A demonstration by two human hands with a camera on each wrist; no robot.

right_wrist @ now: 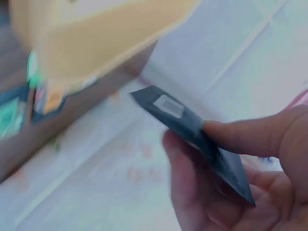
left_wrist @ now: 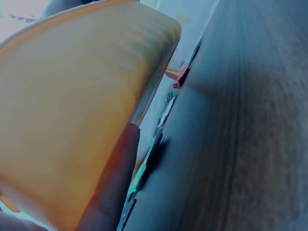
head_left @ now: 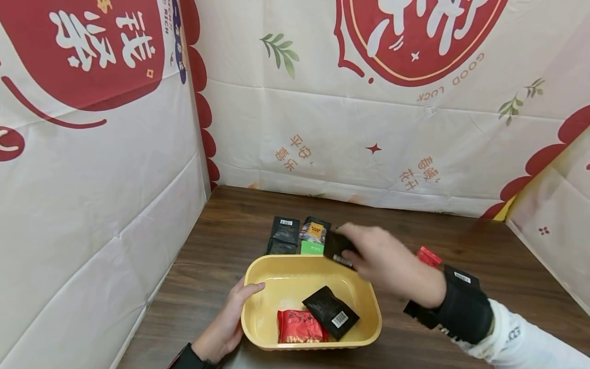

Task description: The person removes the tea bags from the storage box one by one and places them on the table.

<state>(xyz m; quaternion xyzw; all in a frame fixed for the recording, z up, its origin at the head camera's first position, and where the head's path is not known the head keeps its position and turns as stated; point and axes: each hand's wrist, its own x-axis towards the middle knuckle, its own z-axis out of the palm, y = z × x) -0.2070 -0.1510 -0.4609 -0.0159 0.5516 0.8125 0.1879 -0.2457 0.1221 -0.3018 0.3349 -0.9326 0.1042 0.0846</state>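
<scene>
My left hand (head_left: 229,313) grips the left rim of a yellow plastic basin (head_left: 258,266), thumb over the rim and fingers against the outside. In the left wrist view the outer wall of the basin (left_wrist: 91,91) fills much of the picture, with a finger along its lower edge. Inside it lie a red packet (head_left: 300,327) and a black packet (head_left: 329,310) with a barcode label, partly overlapping. Above the basin's back right corner, my right hand (head_left: 380,259) holds another black packet (right_wrist: 178,122) between thumb and fingers. That packet's barcode label faces the right wrist camera.
Behind the basin on the dark wooden table (head_left: 193,287) lie black packets (head_left: 283,233), a black packet with an orange label (head_left: 315,229) and a green one (head_left: 312,247). A red packet (head_left: 428,256) lies at the right, partly behind the right arm. Printed white cloth (head_left: 286,107) encloses the table.
</scene>
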